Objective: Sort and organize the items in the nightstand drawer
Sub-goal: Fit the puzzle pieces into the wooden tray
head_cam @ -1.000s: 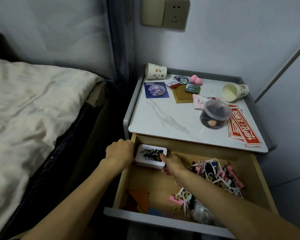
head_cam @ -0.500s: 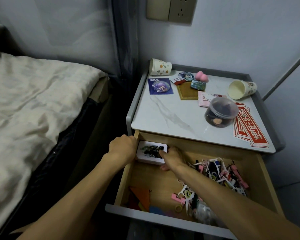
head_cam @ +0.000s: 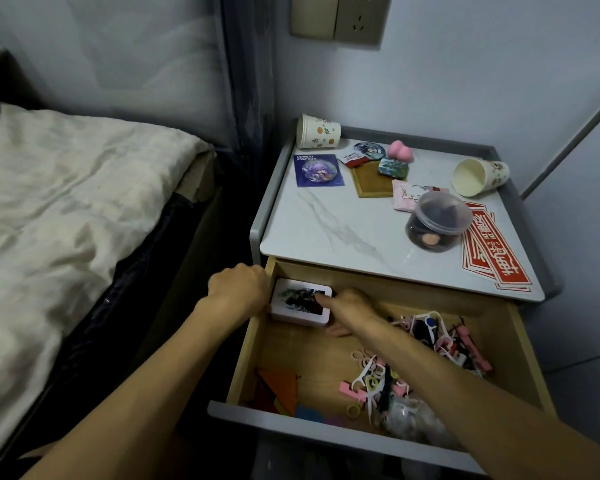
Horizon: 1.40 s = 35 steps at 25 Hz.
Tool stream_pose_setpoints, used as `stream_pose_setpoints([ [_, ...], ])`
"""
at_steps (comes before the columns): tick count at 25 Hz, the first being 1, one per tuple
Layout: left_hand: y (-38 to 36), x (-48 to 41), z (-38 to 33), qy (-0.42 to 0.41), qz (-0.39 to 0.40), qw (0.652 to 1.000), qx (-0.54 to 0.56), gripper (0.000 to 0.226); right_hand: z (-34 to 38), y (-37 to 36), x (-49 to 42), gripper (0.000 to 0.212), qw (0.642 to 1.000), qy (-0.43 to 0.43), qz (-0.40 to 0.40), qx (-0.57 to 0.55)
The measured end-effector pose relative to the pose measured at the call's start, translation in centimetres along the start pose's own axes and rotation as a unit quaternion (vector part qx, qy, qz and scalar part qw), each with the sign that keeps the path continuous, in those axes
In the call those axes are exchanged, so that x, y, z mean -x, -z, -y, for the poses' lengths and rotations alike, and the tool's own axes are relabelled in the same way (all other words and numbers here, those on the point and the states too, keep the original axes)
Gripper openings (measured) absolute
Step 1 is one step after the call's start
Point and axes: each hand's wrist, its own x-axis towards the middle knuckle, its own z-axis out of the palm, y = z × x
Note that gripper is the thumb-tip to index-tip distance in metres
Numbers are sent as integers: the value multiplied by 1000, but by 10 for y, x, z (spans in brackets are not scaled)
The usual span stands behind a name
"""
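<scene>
Wood, pale and bare inside: the drawer (head_cam: 513,344) of the nightstand (head_cam: 326,233) stands pulled out under the marble-look top.

Contents, large to small:
- Heap of clips (head_cam: 440,341), pink, white and black. It is tangled along the right side and runs toward the front.
- White box (head_cam: 300,301), flat in the back left corner, with a dark picture on its lid. Its left end sits just beside the drawer's left wall.
- Orange paper pieces (head_cam: 281,386), flat in the front left corner.

Hands:
- Left hand (head_cam: 238,292): curled over the drawer's left wall at the box's left end. The knuckles hide the fingertips, so I cannot tell whether it grips the box or the wall.
- Right hand (head_cam: 347,311): at the box's right end, one finger lying on the lid edge and the others tucked low against the side. I read this as pinching the box.

Handling, my judgement:
- The box looks stiff, light and smooth, with rounded corners, so it may slip.
- I would hold it by the two short ends, low on the walls. The lid may be loose, so I would not lift by it.
- The corner leaves little finger room on the left.
- The clips look light but likely to snag. I would take them in small bunches, not one scoop.
</scene>
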Motion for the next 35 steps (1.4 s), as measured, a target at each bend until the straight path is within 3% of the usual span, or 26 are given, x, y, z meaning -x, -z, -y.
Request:
stream_pose_setpoints([
  [3, 24, 3, 1, 7, -103, 992, 70, 22, 20, 34, 27, 22, 992, 68, 8, 105],
  [6, 46, 6, -11, -15, -164, 951, 262, 19, 48, 71, 42, 17, 974, 153, -5, 168],
  [9, 68, 8, -29, -32, -102, 835, 539, 14, 82, 100, 20, 20, 934, 217, -107, 262],
  [11, 83, 8, -36, -29, -69, 769, 635, 14, 101, 111, -9, 28, 870, 237, -207, 380],
  [13, 91, 8, -39, -22, -51, 730, 681, 16, 113, 115, -44, 38, 835, 235, -250, 431],
  [16, 96, 3, -37, 0, -25, 686, 727, 18, 126, 113, -77, 43, 826, 215, -266, 448],
  [22, 100, 2, -43, 12, -7, 669, 743, 20, 141, 109, -85, 29, 796, 208, -282, 494],
  [28, 99, 7, -45, 9, 1, 677, 736, 21, 164, 122, -55, 24, 855, 194, -250, 410],
  [33, 97, 17, -53, 2, 5, 682, 731, 23, 176, 134, -29, 36, 910, 211, -225, 277],
  [35, 96, 17, -55, 12, 15, 665, 747, 28, 174, 133, -14, 36, 916, 233, -216, 246],
])
